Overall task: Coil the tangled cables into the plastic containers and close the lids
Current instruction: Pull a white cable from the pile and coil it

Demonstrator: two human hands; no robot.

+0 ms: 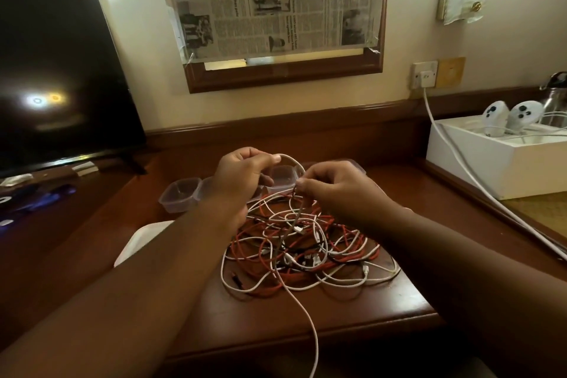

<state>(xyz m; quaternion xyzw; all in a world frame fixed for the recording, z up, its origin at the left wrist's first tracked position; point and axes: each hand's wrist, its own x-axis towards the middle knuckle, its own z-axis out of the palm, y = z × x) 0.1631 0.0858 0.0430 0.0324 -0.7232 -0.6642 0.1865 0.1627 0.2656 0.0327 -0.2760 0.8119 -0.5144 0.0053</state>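
Nearest strand: one white cable (pixel 302 316) trails off the front edge of the tabletop (pixel 368 313) toward you and runs up into the heap.
Tangle: your pile of cables (pixel 306 242), white, red and dark strands knotted together, lies in the middle of the tabletop, just in front of the containers.
White object: a flat white thing (pixel 139 241) sits beside your left forearm; you cannot tell from here whether it is a lid.
Left hand: your left hand (pixel 242 178) is raised over the heap, its fingers curled and pinching one end of a white loop (pixel 296 164) between thumb and fingertip.
Right hand: your right hand (pixel 337 190) pinches cable at the other end of that loop, fingers curled in toward the thumb.
Containers: clear plastic containers (pixel 178 193) stand in a row behind your hands, open and with no cable visible inside; how many there are is partly hidden by your hands.
Progress: judged from this, you are at the very start. One strand is being picked free, nothing is coiled or boxed, and no lid is on.
Left to do: separating every cable, coiling each, filling the containers and closing them all seem to remain.
Farther right: a white box (pixel 491 163) holds two white controllers (pixel 509 116), and a charger cord (pixel 454 150) runs to a wall socket (pixel 425 74).
Farther left: a dark screen (pixel 61 70) stands beside the tabletop.
Readable writing: the newspaper (pixel 273 0) taped on the wall frame hangs sideways; a headline reads partly "parah" and "belakang". The rest is too small, and no brand marks are legible.
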